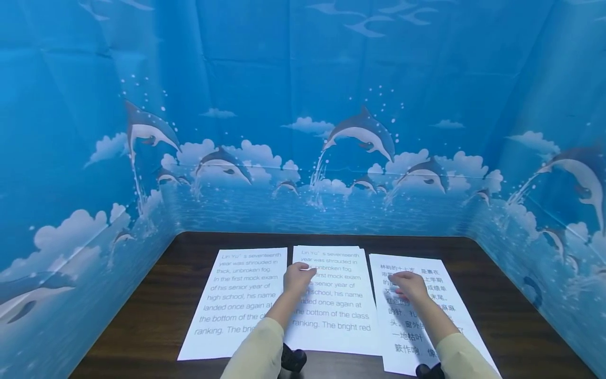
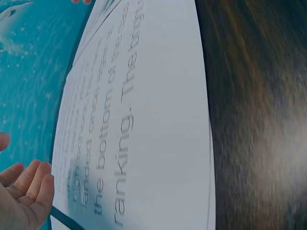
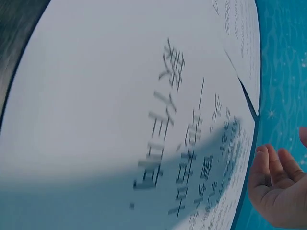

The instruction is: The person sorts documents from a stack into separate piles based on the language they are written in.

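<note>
My left hand (image 1: 298, 277) is over the middle sheet of paper (image 1: 331, 337), which bears large English print. In the left wrist view the fingers of that hand (image 2: 26, 194) are loosely bent, with nothing between them and the thumb. Over the right-hand sheet (image 1: 402, 358), printed in Chinese characters, is my right hand (image 1: 411, 286). Its shadow falls across the print. The right wrist view shows the fingers of this hand (image 3: 278, 187) relaxed and slightly curled, holding nothing. Another English-printed sheet (image 1: 213, 316) lies left of the middle one, partly behind my left forearm.
The papers lie side by side on a dark wood-grain table (image 1: 137, 316). More paper edges show under the middle sheet. A blue backdrop (image 1: 246, 210) with dolphins and clouds encloses the table's back and sides. Black devices (image 1: 294, 360) sit at both wrists.
</note>
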The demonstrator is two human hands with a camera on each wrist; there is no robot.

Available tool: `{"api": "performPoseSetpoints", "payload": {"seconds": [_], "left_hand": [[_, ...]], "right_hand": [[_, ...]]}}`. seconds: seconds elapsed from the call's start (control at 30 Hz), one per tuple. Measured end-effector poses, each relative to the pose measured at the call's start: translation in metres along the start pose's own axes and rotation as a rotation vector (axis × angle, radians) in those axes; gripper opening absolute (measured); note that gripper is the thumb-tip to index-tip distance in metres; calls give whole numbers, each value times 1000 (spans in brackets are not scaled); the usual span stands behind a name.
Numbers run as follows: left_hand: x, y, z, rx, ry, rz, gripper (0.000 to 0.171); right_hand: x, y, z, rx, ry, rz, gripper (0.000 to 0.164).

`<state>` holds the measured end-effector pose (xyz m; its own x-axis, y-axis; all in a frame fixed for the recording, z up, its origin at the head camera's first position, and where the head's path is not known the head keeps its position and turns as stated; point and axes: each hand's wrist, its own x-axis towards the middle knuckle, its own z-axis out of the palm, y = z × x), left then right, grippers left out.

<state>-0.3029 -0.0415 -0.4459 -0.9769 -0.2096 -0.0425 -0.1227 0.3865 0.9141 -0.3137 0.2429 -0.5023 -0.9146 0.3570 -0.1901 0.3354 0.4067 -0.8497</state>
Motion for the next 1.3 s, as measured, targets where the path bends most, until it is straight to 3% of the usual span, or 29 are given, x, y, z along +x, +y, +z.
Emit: {"api": "performPoseSetpoints", "payload": {"seconds": [0.2,0.43,0.57,0.83,1.1,1.3], "left_hand": [[5,-8,-10,31,21,-19,32],[5,-15,-24,37,45,-51,35],[4,-19,-29,43,38,-66,38],[6,-28,-33,31,13,-92,36],[8,-30,-35,-74,-3,-141,34],[8,-33,-36,-99,3,-160,33]], "right_hand": [[-5,-7,11,9,-35,-7,54],[-49,-46,7,39,-86,36,46],[-59,-54,9,39,-107,47,41],[-58,-54,13,48,-122,51,40],[-22,-31,30,70,-113,61,34],[-52,-56,22,145,-142,80,33]]}}
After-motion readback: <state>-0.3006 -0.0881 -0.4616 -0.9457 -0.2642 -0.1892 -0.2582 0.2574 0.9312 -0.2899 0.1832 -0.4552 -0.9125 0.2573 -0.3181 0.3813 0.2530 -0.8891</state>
